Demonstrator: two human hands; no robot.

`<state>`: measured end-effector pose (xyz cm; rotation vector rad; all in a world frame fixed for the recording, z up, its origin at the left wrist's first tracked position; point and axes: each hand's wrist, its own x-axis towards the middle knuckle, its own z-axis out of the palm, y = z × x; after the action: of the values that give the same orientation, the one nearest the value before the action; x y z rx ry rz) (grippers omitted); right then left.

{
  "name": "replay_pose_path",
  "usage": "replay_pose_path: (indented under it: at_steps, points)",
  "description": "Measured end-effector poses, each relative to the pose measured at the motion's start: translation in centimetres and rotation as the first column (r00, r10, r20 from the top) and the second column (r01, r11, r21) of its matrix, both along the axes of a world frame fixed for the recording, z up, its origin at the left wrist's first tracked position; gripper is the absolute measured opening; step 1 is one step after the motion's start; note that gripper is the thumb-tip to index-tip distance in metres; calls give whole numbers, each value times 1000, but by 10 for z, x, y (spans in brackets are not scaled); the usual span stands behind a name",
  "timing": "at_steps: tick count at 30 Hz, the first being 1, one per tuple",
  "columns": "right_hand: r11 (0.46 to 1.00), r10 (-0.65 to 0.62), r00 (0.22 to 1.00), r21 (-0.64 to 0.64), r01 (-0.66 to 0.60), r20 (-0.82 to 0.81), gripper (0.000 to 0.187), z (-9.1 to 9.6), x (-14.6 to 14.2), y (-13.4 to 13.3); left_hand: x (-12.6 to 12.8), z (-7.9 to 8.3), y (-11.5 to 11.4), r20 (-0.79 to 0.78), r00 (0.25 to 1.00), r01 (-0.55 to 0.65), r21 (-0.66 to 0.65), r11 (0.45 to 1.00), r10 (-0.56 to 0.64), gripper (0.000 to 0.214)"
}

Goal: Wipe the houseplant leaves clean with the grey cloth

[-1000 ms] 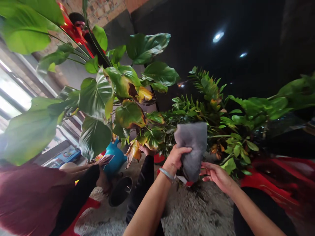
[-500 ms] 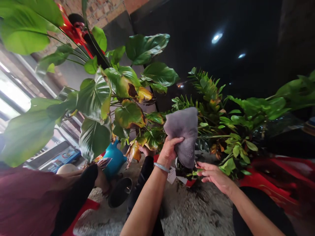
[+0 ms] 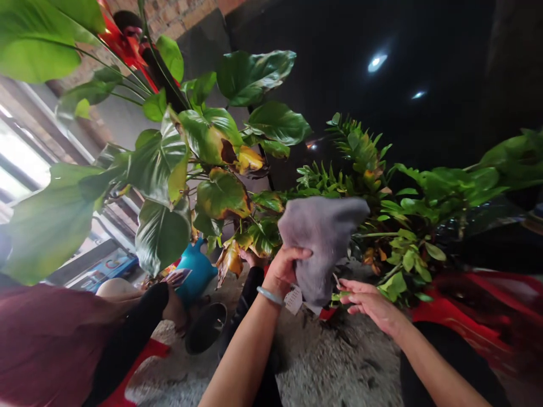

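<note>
A soft grey cloth (image 3: 320, 237) is gripped in my left hand (image 3: 285, 271), the thumb lying over its near side. The cloth spreads out in front of the green plants and covers part of a small plant below it. My right hand (image 3: 367, 302) is at the cloth's lower right, with its fingertips pinched at what looks like a thin plant stem (image 3: 336, 278). A few small green leaves (image 3: 338, 295) show by those fingertips. Beneath the cloth, a red and white pot or box (image 3: 326, 314) is only partly seen.
Large potted leaves (image 3: 224, 195), some yellowed and browned, fill the left. Leafy green plants (image 3: 407, 249) stand right. A blue watering can (image 3: 195, 274) and black bucket (image 3: 207, 329) are left. A co-worker in maroon (image 3: 51, 333) sits close by; another person's hand (image 3: 253, 258) reaches among the leaves.
The grey cloth has shifted down slightly and its top now flops out to the right. My left hand has moved a little down and left; my right hand stays in place.
</note>
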<state>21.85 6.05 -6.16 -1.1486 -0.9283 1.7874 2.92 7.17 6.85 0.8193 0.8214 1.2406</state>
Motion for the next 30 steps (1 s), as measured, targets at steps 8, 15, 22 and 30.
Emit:
replay_pose_path:
  at_steps: [8, 15, 22, 30]
  points:
    - [999, -25, 1000, -24, 25, 4, 33, -3, 4, 0, -3, -58, -20, -232, 971, -6, -237, 971, -51, 31]
    - [999, -39, 998, -26, 37, -45, 25, 2, -1, -2, -26, -33, -28, -164, 984, 44, -129, 991, -65, 42]
    - [997, -62, 998, -54, 61, -8, 39, -1, -1, 2, -12, -34, -2, 0, 981, -194, -24, 981, 194, 48]
    - [998, 65, 998, 24, -65, 14, 19, -2, 3, -2, -36, -75, -46, -209, 970, 53, -307, 950, -122, 45]
